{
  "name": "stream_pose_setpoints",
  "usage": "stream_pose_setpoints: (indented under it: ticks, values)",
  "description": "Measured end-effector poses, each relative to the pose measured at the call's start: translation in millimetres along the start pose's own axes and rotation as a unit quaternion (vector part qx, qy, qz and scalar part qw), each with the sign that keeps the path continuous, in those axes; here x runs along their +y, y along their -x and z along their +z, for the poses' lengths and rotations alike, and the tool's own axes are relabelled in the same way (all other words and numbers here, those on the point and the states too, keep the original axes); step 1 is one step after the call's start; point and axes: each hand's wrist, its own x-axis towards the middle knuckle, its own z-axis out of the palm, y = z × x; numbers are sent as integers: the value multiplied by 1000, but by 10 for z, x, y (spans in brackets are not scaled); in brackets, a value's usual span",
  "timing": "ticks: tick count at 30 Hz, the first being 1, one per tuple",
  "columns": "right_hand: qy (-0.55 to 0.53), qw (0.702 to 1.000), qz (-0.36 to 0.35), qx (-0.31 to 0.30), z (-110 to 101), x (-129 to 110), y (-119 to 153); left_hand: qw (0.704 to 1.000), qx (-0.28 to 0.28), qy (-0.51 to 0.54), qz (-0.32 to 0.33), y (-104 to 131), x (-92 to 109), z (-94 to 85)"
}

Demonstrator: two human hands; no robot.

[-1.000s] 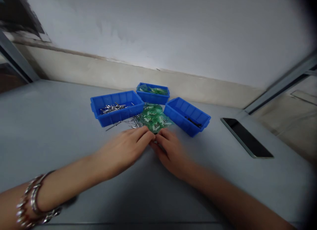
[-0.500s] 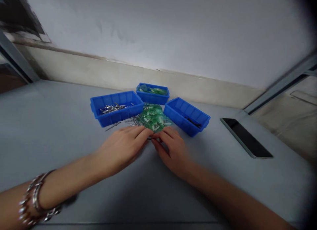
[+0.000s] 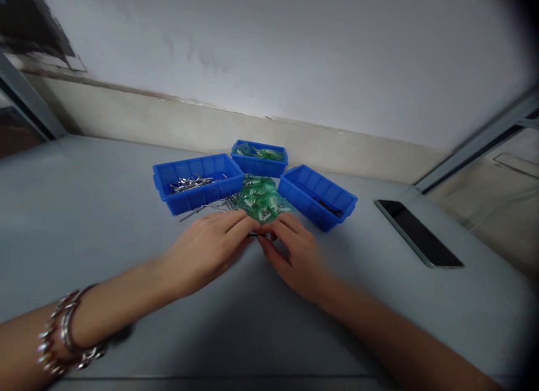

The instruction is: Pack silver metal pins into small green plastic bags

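Note:
My left hand (image 3: 217,239) and my right hand (image 3: 290,248) meet at the fingertips in the middle of the table, both closed in a pinch. Between them runs a thin dark rod-like piece (image 3: 257,235), gripped from both sides; its ends are hidden by my fingers. Just beyond my fingertips lies a green plastic bag (image 3: 259,197) with small white and metal pieces on or in it. Loose thin metal rods (image 3: 202,209) are scattered to the left of the bag, past my left hand.
A blue bin (image 3: 197,197) of metal parts stands left, a blue bin (image 3: 260,166) with green bags at the back, and a blue bin (image 3: 311,203) with dark pieces right. A phone (image 3: 419,233) lies on the grey table (image 3: 105,222) at right, before the wall (image 3: 278,71).
My fingers have shifted very slightly, and more of the dark rod-like piece shows between them. My left forearm with its bracelets has moved a little to the right. The bins stay put.

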Motion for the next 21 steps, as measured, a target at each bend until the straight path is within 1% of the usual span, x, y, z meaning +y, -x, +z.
stream_pose_setpoints:
  ticks: [8,12,16,18,21]
  values:
    - [-1,1000,-14,10,-9,-11,-12,999,48,8,17,9,-6,15]
    - [-7,1000,-25,17,2,-3,-21,998,54,15,23,23,-13,7]
    - [6,1000,-26,-3,37,16,-32,999,46,12,2,42,-27,20]
    - [23,999,-24,-20,76,13,-32,999,31,3,-12,61,-39,46]
    - [64,996,-12,-64,162,-20,-18,999,10,-7,-33,99,-56,91]
